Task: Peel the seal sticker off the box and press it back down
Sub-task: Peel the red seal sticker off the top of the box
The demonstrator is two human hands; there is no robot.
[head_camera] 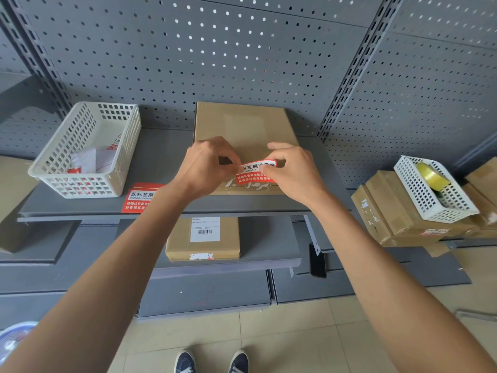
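Observation:
A flat brown cardboard box lies on the grey shelf in front of me. A red and white seal sticker with printed characters sits at the box's near edge. My left hand pinches the sticker's left end, and my right hand pinches its right end between thumb and fingers. The sticker's top edge looks lifted off the cardboard. White torn residue shows on the box just below the sticker. My fingers hide both ends of the sticker.
A white mesh basket with sticker scraps stands at the left. Another red sticker lies flat on the shelf beside it. At the right, stacked boxes carry a basket with a tape roll. A labelled box rests on the lower shelf.

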